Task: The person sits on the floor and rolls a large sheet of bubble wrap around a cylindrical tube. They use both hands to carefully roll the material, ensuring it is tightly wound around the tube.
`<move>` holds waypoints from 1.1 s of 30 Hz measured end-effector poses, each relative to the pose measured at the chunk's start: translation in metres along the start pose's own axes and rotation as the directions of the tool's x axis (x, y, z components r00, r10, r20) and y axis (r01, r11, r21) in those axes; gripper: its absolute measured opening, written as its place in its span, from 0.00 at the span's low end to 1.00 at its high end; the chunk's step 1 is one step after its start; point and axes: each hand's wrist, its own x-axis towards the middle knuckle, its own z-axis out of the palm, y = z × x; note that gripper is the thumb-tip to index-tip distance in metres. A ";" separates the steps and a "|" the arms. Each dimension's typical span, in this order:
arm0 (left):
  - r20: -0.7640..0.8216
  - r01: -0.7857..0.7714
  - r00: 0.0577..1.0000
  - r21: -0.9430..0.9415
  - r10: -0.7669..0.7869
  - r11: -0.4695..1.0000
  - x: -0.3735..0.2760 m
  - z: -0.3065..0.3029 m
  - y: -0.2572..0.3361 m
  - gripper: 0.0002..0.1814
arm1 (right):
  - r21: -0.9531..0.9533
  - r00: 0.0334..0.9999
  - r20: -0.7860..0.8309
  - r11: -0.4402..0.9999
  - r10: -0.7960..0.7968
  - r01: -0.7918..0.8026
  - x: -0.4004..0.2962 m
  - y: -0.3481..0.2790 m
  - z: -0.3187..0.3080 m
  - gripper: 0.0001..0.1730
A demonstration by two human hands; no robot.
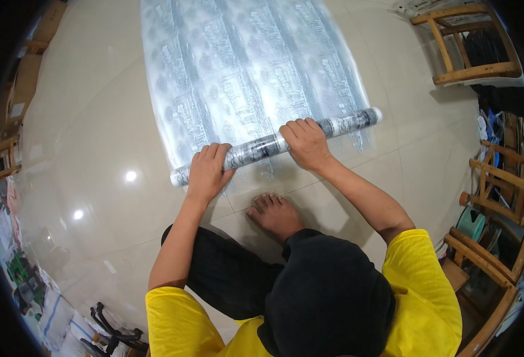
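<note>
A roll of printed plastic film (262, 148) lies slantwise across the floor in front of me. Its unrolled printed sheet (244, 80) stretches away from the roll to the top of the view. My left hand (209, 172) rests over the roll near its left end, fingers over the top and thumb on the near side. Right of the roll's middle, my right hand (305, 142) curls its fingers over it. Both palms partly cover the roll.
My bare foot (277, 215) is on the tiled floor (97, 134) just below the roll. Wooden stools (476, 69) and wooden frames (503, 178) line the right side. Cardboard boxes (23, 87), sacks (57, 317) and a black wheeled base (112, 328) stand at the left.
</note>
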 end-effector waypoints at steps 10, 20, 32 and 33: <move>0.002 -0.010 1.000 -0.043 0.010 0.999 -0.001 0.007 -0.017 0.34 | 0.082 0.999 0.011 0.996 0.031 -0.032 0.009 -0.003 0.003 0.06; 0.016 0.013 1.000 -0.046 -0.012 0.999 0.001 0.003 -0.013 0.35 | 0.068 0.995 0.085 0.996 0.043 -0.049 0.010 -0.005 0.002 0.15; -0.015 0.043 0.999 -0.046 -0.044 0.998 0.004 0.009 -0.008 0.33 | 0.066 0.991 0.132 0.997 0.028 -0.037 0.013 0.002 -0.001 0.19; -0.017 0.046 0.999 -0.043 -0.046 0.998 0.003 0.008 -0.008 0.33 | 0.067 0.991 0.131 0.997 0.027 -0.036 0.014 0.002 -0.001 0.19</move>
